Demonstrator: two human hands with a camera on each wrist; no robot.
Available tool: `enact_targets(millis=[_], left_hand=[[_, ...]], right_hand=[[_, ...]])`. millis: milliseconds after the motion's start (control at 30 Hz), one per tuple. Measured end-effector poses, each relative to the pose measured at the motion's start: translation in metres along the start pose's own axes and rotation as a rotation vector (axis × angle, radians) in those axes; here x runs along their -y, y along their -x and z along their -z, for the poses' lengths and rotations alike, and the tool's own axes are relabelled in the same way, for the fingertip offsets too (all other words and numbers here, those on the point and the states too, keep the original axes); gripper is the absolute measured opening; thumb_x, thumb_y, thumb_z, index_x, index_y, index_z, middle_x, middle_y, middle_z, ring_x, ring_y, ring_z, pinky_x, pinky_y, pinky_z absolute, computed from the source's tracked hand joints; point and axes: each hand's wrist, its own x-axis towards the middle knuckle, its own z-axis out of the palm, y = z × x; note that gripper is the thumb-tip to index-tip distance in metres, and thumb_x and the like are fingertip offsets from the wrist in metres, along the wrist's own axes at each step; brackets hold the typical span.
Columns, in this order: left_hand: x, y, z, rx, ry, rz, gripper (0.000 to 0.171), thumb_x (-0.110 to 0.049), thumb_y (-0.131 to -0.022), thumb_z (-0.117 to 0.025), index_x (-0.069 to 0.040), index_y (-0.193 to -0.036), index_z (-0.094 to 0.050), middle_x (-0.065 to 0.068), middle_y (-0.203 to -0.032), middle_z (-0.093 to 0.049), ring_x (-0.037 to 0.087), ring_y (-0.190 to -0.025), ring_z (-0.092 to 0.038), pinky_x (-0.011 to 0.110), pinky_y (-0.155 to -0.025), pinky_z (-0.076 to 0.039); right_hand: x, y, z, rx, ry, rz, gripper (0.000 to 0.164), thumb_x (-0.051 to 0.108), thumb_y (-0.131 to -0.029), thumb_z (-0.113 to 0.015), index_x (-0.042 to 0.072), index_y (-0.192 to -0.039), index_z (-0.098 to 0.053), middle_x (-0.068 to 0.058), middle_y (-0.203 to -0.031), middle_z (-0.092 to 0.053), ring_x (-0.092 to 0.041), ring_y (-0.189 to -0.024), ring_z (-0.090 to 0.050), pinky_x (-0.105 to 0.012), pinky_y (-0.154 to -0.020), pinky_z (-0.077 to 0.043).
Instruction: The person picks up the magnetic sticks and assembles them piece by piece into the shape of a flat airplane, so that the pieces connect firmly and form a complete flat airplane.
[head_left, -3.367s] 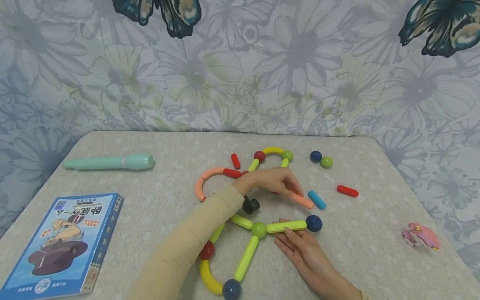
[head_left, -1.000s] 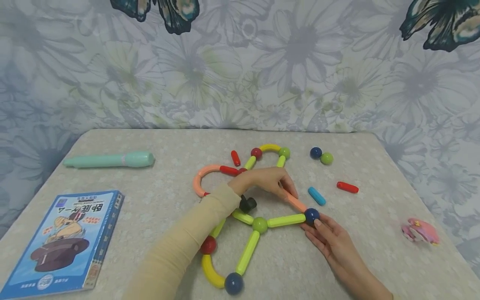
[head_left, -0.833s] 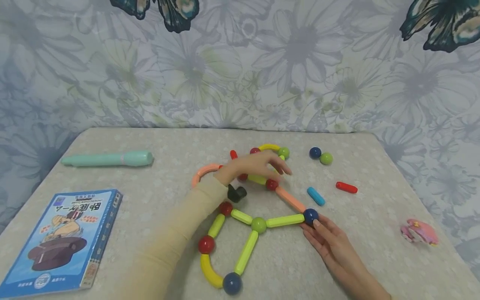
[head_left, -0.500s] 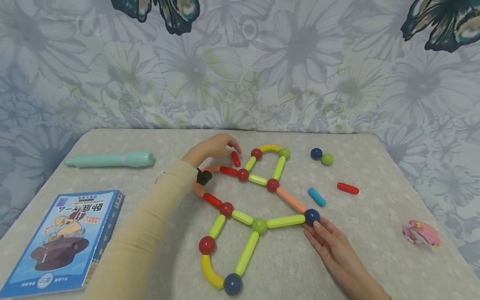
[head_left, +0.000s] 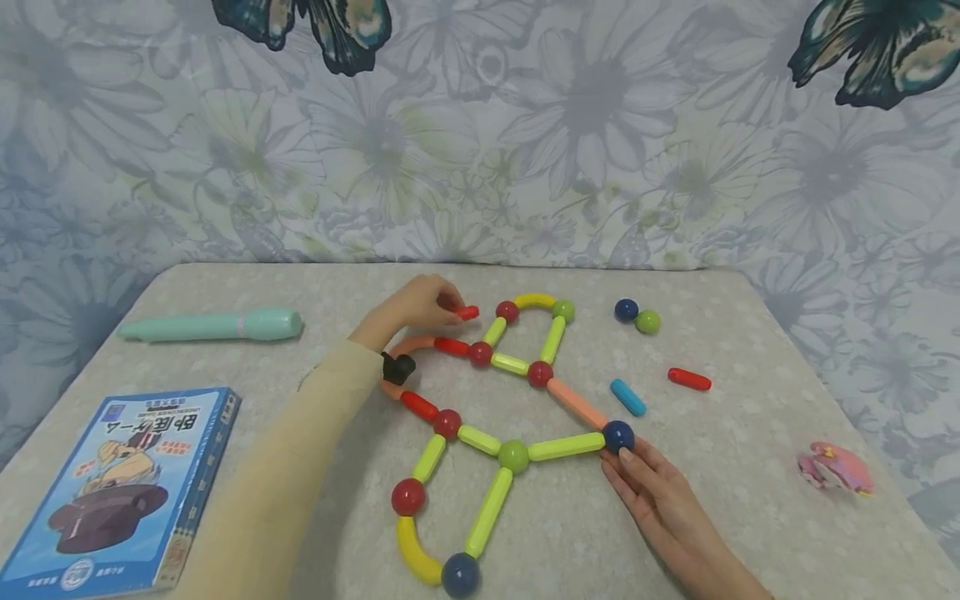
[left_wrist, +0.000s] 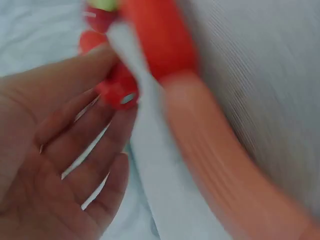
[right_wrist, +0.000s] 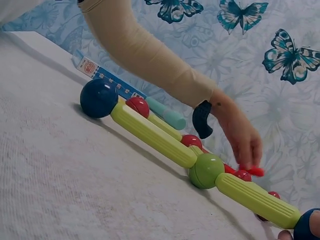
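Between thumb and fingers my left hand [head_left: 422,302] pinches a short red magnetic rod [head_left: 467,312], lifted beside the far loop of a linked magnetic rod-and-ball figure [head_left: 492,510]. The left wrist view shows the held rod [left_wrist: 118,87] up close, its metal end bare, near a curved orange rod [left_wrist: 225,165]. My right hand [head_left: 660,500] holds the dark blue ball [head_left: 618,436] at the figure's right corner, where a lime rod [head_left: 566,447] and a straight orange rod [head_left: 577,403] meet. Only fingertips of that hand show in the right wrist view.
Right of the figure lie a blue rod [head_left: 627,397], a red rod [head_left: 689,379], a dark blue ball [head_left: 626,310] touching a green ball [head_left: 648,322], and a pink figurine [head_left: 836,467]. At left are a mint-green cylinder [head_left: 210,325] and a blue box [head_left: 123,492].
My left hand let go of the straight orange rod, now joined to the blue ball, moved left and picked up the loose red rod. The right hand shifted from the lime rod to that ball.
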Motion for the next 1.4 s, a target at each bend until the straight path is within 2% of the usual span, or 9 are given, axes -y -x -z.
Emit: enact_targets(millis=[100, 200, 367, 533, 633, 733, 967, 1067, 1400], left_hand=[[-0.021, 0.002, -0.003, -0.024, 0.178, -0.066, 0.026, -0.016, -0.085, -0.071, -0.003, -0.107, -0.067, 0.005, -0.098, -0.066, 0.018, -0.093, -0.060, 0.033, -0.083, -0.045], [-0.058, 0.001, -0.015, 0.072, 0.310, -0.156, 0.030, -0.018, -0.086, -0.069, -0.003, -0.112, -0.065, 0.003, -0.101, -0.066, 0.015, -0.096, -0.060, 0.030, -0.083, -0.046], [-0.119, -0.006, -0.046, 0.246, 0.400, -0.246, 0.034, -0.021, -0.087, -0.069, -0.007, -0.117, -0.064, -0.002, -0.098, -0.067, 0.010, -0.095, -0.059, 0.025, -0.082, -0.045], [-0.152, -0.015, -0.083, 0.373, 0.499, -0.274, 0.030, -0.017, -0.086, -0.070, -0.006, -0.114, -0.066, -0.003, -0.091, -0.069, 0.009, -0.089, -0.061, 0.021, -0.081, -0.044], [-0.160, -0.019, -0.101, 0.432, 0.533, -0.287, 0.026, -0.012, -0.085, -0.071, -0.003, -0.109, -0.068, -0.001, -0.089, -0.069, 0.009, -0.087, -0.062, 0.020, -0.080, -0.044], [-0.163, -0.019, -0.110, 0.457, 0.535, -0.289, 0.023, -0.010, -0.083, -0.072, -0.003, -0.105, -0.070, 0.001, -0.088, -0.069, 0.010, -0.085, -0.062, 0.019, -0.079, -0.044], [-0.166, -0.019, -0.115, 0.455, 0.484, -0.280, 0.021, -0.013, -0.081, -0.074, -0.005, -0.101, -0.071, -0.001, -0.084, -0.069, 0.008, -0.083, -0.061, 0.018, -0.078, -0.044], [-0.169, -0.020, -0.118, 0.454, 0.439, -0.297, 0.020, -0.013, -0.081, -0.075, -0.005, -0.099, -0.072, -0.002, -0.081, -0.069, 0.008, -0.080, -0.061, 0.018, -0.076, -0.045], [-0.180, -0.024, -0.124, 0.418, 0.237, -0.267, 0.016, -0.020, -0.080, -0.076, -0.010, -0.092, -0.073, -0.008, -0.075, -0.067, 0.002, -0.075, -0.059, 0.013, -0.071, -0.043]], right_hand=[[-0.001, 0.001, -0.001, 0.000, -0.010, 0.008, 0.077, 0.005, -0.094, -0.056, 0.009, -0.150, -0.004, -0.013, -0.150, -0.019, -0.022, -0.130, -0.032, -0.031, -0.096, -0.038], [-0.002, 0.002, -0.002, 0.008, -0.041, 0.008, 0.075, 0.004, -0.095, -0.054, 0.010, -0.150, -0.004, -0.013, -0.151, -0.019, -0.020, -0.131, -0.031, -0.031, -0.097, -0.037], [-0.004, 0.005, -0.003, 0.046, -0.104, -0.005, 0.071, 0.006, -0.097, -0.049, 0.011, -0.151, -0.003, -0.011, -0.151, -0.019, -0.017, -0.131, -0.031, -0.030, -0.097, -0.037], [-0.006, 0.007, -0.004, 0.087, -0.125, -0.007, 0.066, 0.009, -0.099, -0.046, 0.012, -0.151, -0.006, -0.010, -0.148, -0.027, -0.016, -0.126, -0.040, -0.032, -0.099, -0.035], [-0.008, 0.009, -0.003, 0.129, -0.110, 0.007, 0.065, 0.009, -0.099, -0.045, 0.011, -0.151, -0.005, -0.006, -0.139, -0.042, -0.016, -0.123, -0.044, -0.033, -0.101, -0.032], [-0.009, 0.010, -0.003, 0.149, -0.105, 0.009, 0.065, 0.009, -0.099, -0.046, 0.011, -0.151, -0.006, -0.003, -0.125, -0.055, -0.015, -0.123, -0.044, -0.032, -0.102, -0.031], [-0.010, 0.010, -0.003, 0.148, -0.103, 0.008, 0.063, 0.007, -0.099, -0.045, 0.011, -0.151, -0.007, -0.006, -0.138, -0.044, -0.017, -0.125, -0.042, -0.033, -0.102, -0.031], [-0.012, 0.011, -0.002, 0.159, -0.098, 0.015, 0.062, 0.006, -0.100, -0.044, 0.009, -0.150, -0.008, -0.003, -0.125, -0.055, -0.016, -0.123, -0.044, -0.033, -0.102, -0.031], [-0.012, 0.012, 0.000, 0.181, -0.063, 0.034, 0.062, 0.007, -0.100, -0.042, 0.007, -0.150, -0.006, -0.001, -0.119, -0.059, -0.014, -0.120, -0.048, -0.032, -0.102, -0.030]])
